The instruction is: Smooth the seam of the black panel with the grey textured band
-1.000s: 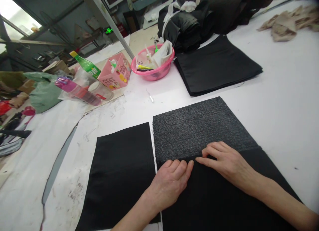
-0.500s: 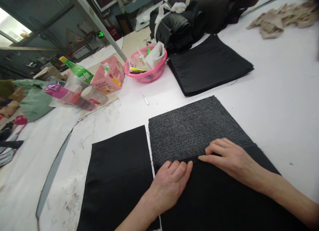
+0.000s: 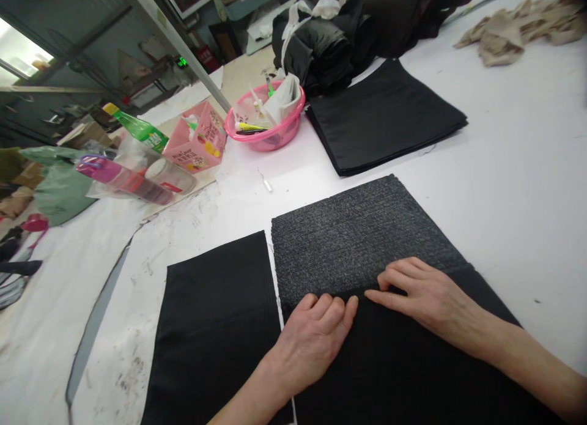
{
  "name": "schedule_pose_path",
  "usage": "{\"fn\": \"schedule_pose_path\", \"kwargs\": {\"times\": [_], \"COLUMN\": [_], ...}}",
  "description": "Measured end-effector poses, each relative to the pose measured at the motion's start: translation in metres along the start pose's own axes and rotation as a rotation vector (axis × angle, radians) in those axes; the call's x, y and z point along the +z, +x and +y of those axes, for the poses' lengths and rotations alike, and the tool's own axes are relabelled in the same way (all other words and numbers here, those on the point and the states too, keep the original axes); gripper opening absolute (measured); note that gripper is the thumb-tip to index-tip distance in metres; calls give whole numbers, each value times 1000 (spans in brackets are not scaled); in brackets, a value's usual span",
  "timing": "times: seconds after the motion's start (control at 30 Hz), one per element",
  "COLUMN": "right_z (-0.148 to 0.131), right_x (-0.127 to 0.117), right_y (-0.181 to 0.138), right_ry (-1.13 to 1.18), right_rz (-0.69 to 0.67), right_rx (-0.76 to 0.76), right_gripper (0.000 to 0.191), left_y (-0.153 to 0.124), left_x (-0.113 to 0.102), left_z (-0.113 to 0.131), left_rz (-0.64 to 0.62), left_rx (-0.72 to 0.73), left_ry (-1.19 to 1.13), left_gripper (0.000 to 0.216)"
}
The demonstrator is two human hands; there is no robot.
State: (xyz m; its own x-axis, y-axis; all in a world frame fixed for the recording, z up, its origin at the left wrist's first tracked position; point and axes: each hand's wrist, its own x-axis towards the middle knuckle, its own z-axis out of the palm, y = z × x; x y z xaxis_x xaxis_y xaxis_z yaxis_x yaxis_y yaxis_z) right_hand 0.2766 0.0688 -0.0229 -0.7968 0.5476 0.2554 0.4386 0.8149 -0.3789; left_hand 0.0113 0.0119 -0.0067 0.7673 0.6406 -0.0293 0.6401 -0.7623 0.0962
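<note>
Pressing the curled, bunched fingers of the left hand (image 3: 316, 336) onto the upper edge of a smooth black fabric piece (image 3: 389, 373), lying on the white-topped bench (image 3: 518, 186) against a speckled dark-grey textured sheet (image 3: 348, 235). Holding the right hand's (image 3: 433, 296) thumb and bent fingers slightly parted at the same edge; being unable to tell whether pinching cloth with either. Working just beside a flat black rectangular fabric panel (image 3: 215, 327).

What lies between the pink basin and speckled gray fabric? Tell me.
Head view: a small white object lies on the white tabletop between basin and fabric.
</note>
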Motion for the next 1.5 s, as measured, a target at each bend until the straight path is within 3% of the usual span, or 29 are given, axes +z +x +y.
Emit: {"fn": "schedule_pose_path", "kwargs": {"times": [0.4,1.5], "right_z": [8,16], "right_x": [-6,-16], "right_y": [-8,-31], "right_ry": [38,0], "right_rz": [10,36], "right_rx": [31,81], "right_gripper": [28,29], "left_y": [19,49], "left_x": [-9,-10], "left_z": [4,18], "left_rz": [-62,-45], "left_rx": [26,37], "left_ry": [38,24], "left_gripper": [44,43]}}
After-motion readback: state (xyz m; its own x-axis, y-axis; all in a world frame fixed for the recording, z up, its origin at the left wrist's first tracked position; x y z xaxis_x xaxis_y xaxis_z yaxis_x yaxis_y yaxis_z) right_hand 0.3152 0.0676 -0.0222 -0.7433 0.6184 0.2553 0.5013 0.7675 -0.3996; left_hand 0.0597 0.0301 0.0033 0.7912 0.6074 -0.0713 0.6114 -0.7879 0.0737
